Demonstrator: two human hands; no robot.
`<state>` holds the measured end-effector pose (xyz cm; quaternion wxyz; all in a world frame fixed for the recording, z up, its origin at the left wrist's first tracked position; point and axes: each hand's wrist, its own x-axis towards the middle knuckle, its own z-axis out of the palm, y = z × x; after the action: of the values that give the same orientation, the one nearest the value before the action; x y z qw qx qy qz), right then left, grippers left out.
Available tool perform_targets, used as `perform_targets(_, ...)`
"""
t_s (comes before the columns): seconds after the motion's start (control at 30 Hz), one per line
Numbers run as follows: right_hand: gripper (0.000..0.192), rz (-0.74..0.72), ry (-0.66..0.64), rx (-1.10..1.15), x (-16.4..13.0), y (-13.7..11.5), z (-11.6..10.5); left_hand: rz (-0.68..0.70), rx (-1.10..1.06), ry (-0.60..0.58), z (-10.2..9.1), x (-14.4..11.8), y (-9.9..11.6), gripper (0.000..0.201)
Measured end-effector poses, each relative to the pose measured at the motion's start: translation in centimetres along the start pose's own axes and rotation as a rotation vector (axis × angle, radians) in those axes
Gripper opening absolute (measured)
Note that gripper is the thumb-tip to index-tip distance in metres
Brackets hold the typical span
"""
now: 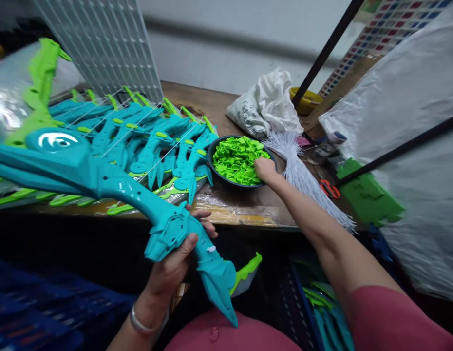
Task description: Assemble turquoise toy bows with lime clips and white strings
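My left hand (177,258) is wrapped around the middle of a teal toy bow (139,192) with lime-green limb ends. The bow lies slantwise across the view, its large end at the left and its pointed end near my body. My right hand (266,169) reaches into a dark bowl (235,185) at its right side. Inside the bowl is a heap of small lime-green plastic pieces (235,156). The fingers of that hand are curled, and their tips are hidden, so I cannot see what they pinch.
Many teal and green toy bows (149,141) with white strings lie in a row on the wooden table (244,212). A bundle of white strings (303,175), a white sack (266,102), orange-handled scissors (329,189) and a green foam mat (368,190) are to the right. Blue crates (47,302) stand below.
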<state>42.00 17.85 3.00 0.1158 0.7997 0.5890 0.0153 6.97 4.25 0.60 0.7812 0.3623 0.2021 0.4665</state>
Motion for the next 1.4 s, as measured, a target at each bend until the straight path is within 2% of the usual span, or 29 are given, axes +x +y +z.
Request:
perform_targets(0.1,0.031,0.025,0.042,0.037,-0.1,0.4,0.0,-0.029,-0.006,0.025,-0.5,0.0,-0.2,0.041)
perform_targets(0.27,0.029,0.029,0.203,0.147,-1.3,0.8,-0.6,-0.116,-0.055,0.111,-1.5,0.5,-0.2,0.064)
perform_targets(0.33,0.026,0.016,0.267,0.203,-2.3,-0.1,-1.3,-0.103,-0.023,0.131,-2.0,1.0,-0.2,0.058)
perform_targets(0.4,0.02,-0.048,0.363,0.39,-3.9,-2.0,-2.1,-0.049,0.044,0.138,-2.3,1.5,-0.3,0.05)
perform_targets(0.5,0.013,-0.293,0.556,0.858,-7.6,-6.1,-3.6,-0.014,0.123,0.141,-2.2,2.0,-0.7,0.048)
perform_targets(0.57,0.013,-0.498,0.686,1.008,-10.5,-8.8,-4.2,-0.058,0.112,0.142,-1.6,2.0,-1.0,0.053)
perform_targets(0.67,0.008,-0.8,0.844,0.908,-14.2,-11.7,-4.2,-0.138,0.012,0.158,-0.7,1.7,-1.2,0.06)
perform_targets(0.77,0.018,-1.081,0.862,0.686,-16.3,-12.3,-3.3,-0.171,-0.073,0.18,-0.3,1.1,-1.3,0.061)
perform_targets(0.83,0.022,-1.177,0.849,0.572,-16.9,-12.0,-2.8,-0.163,-0.107,0.173,-0.2,0.8,-1.2,0.057)
perform_targets(0.9,0.021,-1.182,0.853,0.533,-17.1,-11.7,-2.8,-0.165,-0.126,0.161,-0.1,0.5,-1.1,0.055)
perform_targets(1.0,0.013,-1.079,0.827,0.564,-17.4,-11.6,-3.3,-0.203,-0.142,0.147,0.4,0.3,-0.9,0.059)
perform_targets(1.2,0.006,-0.963,0.694,0.623,-18.5,-12.1,-5.0,-0.156,-0.177,0.073,1.0,0.2,-0.9,0.054)
perform_targets(1.4,0.014,-0.934,0.656,0.523,-19.7,-11.9,-6.0,-0.126,-0.131,0.083,1.0,0.0,-1.2,0.058)
